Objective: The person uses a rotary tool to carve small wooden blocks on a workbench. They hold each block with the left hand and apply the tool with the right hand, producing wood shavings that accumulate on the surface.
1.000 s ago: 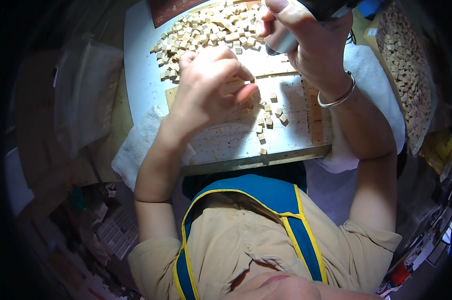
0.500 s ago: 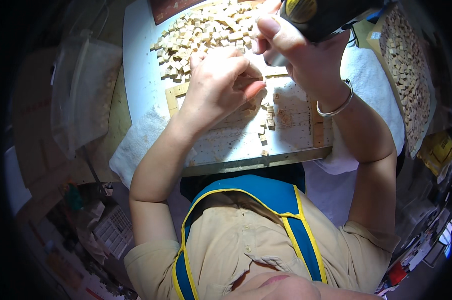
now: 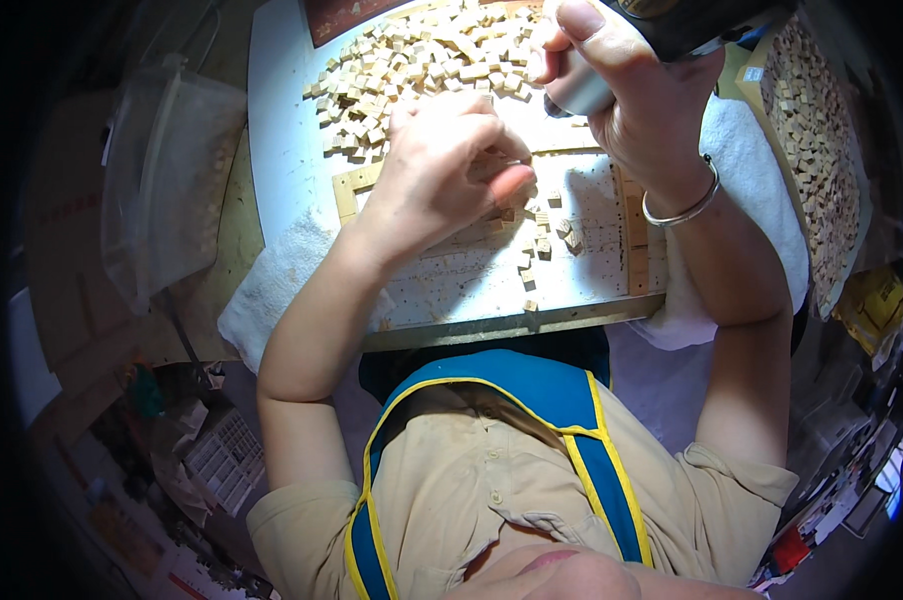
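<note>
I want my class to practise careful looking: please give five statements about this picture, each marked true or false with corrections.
1. The right hand holds a dark tool. True.
2. The bracelet is on the left wrist. False: the bracelet is on the right wrist.
3. Many wooden cubes lie beyond the left hand. True.
4. The apron is red, edged in white. False: the apron is blue, edged in yellow.
5. White cloth shows right of the bracelet. True.
</note>
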### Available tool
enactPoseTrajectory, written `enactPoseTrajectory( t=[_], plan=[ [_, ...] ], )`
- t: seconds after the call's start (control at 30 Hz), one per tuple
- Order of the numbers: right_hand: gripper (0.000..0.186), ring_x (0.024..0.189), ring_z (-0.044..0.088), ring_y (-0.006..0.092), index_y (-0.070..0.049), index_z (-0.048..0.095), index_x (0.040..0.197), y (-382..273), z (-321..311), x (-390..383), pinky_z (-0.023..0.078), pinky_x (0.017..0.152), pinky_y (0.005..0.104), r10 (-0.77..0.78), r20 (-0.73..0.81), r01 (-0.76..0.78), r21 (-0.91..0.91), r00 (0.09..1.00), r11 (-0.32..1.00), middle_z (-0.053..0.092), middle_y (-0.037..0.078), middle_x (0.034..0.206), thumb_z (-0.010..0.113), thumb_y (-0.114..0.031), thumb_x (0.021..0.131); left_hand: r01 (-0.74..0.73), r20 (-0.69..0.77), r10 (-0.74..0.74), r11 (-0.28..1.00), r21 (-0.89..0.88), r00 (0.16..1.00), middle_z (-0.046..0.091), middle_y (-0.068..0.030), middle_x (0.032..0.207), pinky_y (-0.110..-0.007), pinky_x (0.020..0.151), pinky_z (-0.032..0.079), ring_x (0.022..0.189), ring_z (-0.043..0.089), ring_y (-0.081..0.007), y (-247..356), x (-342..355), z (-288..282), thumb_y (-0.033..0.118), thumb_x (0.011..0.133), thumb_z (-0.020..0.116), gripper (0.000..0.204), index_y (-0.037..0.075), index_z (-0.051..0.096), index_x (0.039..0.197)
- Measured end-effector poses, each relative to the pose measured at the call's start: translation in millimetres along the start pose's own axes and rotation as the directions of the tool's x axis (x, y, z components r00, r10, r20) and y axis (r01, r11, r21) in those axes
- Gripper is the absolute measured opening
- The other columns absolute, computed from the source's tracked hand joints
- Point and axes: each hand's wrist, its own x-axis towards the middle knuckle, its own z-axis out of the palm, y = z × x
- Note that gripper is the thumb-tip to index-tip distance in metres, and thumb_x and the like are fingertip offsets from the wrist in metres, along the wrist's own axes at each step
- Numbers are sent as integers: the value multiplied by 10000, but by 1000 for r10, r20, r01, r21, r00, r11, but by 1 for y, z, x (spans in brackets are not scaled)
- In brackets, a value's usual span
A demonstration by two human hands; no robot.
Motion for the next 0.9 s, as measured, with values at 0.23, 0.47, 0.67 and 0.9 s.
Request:
enactPoseTrajectory(
  t=[0.23,0.47,0.67,0.9],
  plan=[
    [636,913,679,184,8,450,1352,20,-6,-9,603,758,319,-70,127,56,112,989,992,639,121,1086,768,93,808,135,-62,-143,984,-114,988,653,-37,768,-340,665,496,725,643,-198,-5,3,4,147,731,874,196,97,714,835],
    [968,1312,517,239,-101,180,1526,32,-2,-29,515,1076,416,222,210,-300,502,952,811,446,163,1431,772,126,795,134,-85,-139,989,-58,987,641,-30,766,-355,668,479,719,638,-210,-7,-1,8,158,714,885,234,89,692,826],
    [961,1351,504,240,-70,193,1521,57,-9,-29,493,1091,417,-191,243,127,255,951,959,441,181,1480,805,67,793,101,-116,-99,995,5,988,638,-17,767,-363,682,453,739,638,-215,-12,-2,12,190,703,890,245,97,684,796],
    [912,1279,573,218,8,262,1480,43,-13,-17,517,1031,361,-199,361,262,-136,911,955,542,172,1399,845,8,779,134,-124,-137,990,-33,983,656,-14,768,-369,698,466,754,658,-208,-8,-2,13,201,702,886,238,103,685,781]
  ],
)
